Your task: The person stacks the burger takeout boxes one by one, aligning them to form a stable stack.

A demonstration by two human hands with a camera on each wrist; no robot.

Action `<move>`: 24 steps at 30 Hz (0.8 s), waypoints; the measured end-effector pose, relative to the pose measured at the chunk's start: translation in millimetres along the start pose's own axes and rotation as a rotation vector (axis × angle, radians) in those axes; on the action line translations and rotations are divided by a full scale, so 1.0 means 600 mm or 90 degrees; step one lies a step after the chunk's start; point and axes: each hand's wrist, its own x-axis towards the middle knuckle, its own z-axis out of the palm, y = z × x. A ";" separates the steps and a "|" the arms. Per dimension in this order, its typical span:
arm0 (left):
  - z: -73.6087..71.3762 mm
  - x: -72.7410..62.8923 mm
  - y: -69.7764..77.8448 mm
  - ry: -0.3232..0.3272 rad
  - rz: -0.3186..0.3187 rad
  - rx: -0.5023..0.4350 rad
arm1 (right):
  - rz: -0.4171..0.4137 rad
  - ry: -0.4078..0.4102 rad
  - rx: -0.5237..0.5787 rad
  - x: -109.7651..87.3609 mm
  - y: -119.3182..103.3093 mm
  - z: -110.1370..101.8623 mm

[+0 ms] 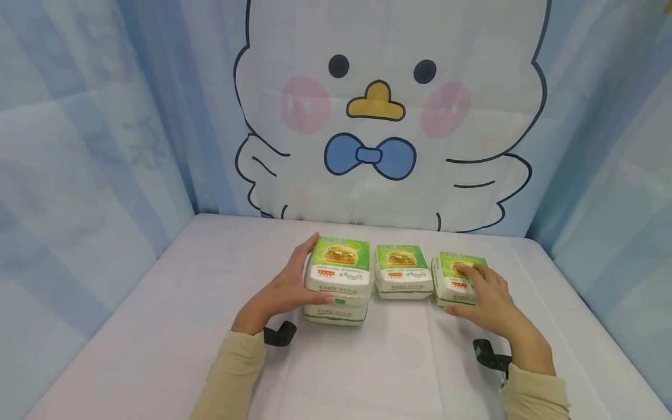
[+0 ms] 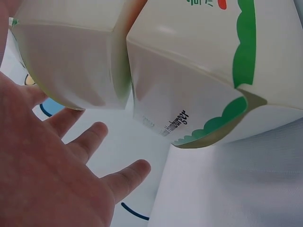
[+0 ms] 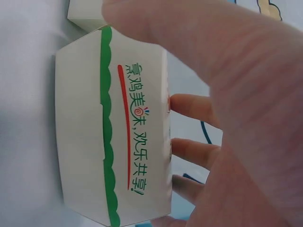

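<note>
My left hand (image 1: 286,286) holds the upper burger box (image 1: 338,265), its thumb across the front and fingers along the left side. This white box with a green burger-print lid sits over a lower burger box (image 1: 336,314). In the left wrist view the other fingers (image 2: 128,177) are spread beside the upper box (image 2: 71,61), and the lower box (image 2: 184,85) shows "Hamburger" print. My right hand (image 1: 490,300) rests fingers on top of the rightmost burger box (image 1: 457,280), thumb near its front left corner. In the right wrist view that box (image 3: 137,127) shows its printed front.
Another burger box (image 1: 403,271) stands between the stack and the rightmost box. A white cloth covers the table (image 1: 378,373). Behind hangs a curtain (image 1: 378,192) with a cartoon bird, and blue curtains flank both sides. Each wrist wears a black camera mount (image 1: 280,334).
</note>
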 end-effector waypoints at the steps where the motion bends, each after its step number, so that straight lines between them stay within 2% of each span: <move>1: 0.000 -0.001 -0.001 0.001 0.000 0.000 | 0.001 0.001 0.000 0.000 -0.001 0.000; 15: 0.000 -0.002 -0.001 0.002 0.013 0.003 | -0.011 0.004 -0.014 0.000 0.005 0.004; 24: -0.001 -0.004 -0.001 -0.001 0.025 -0.011 | -0.004 0.012 0.002 -0.003 0.008 0.002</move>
